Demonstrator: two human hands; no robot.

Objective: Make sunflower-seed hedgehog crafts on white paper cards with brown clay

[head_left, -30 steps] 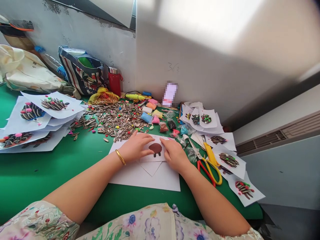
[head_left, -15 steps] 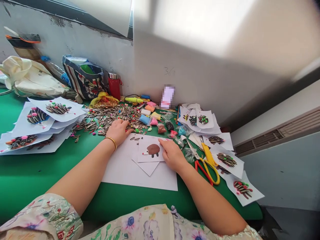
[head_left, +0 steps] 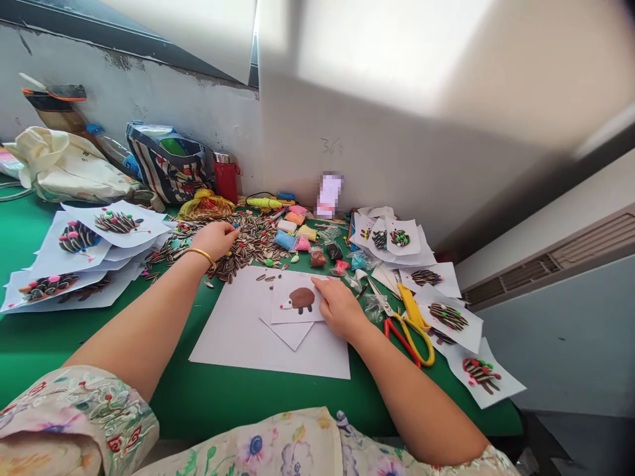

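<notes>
My left hand is over the heap of sunflower seeds, its fingertips pinched together at the far side. Whatever they hold, if anything, is too small to make out. My right hand holds the right edge of a small white paper card, index finger stretched along its top corner. On the card is a brown clay hedgehog with a pale face, red nose and dark legs. Beneath lie another white card and a large white sheet. A few loose seeds rest near the sheet's top edge.
Finished seed hedgehog cards lie in stacks at left and right. Yellow-handled scissors and a yellow cutter lie right of my hand. Bagged clay, a red flask and a striped bag stand behind.
My left hand has lifted from the near edge of the seed heap and moved left and farther away, its fingers now pinched. The right hand stays on the card.
</notes>
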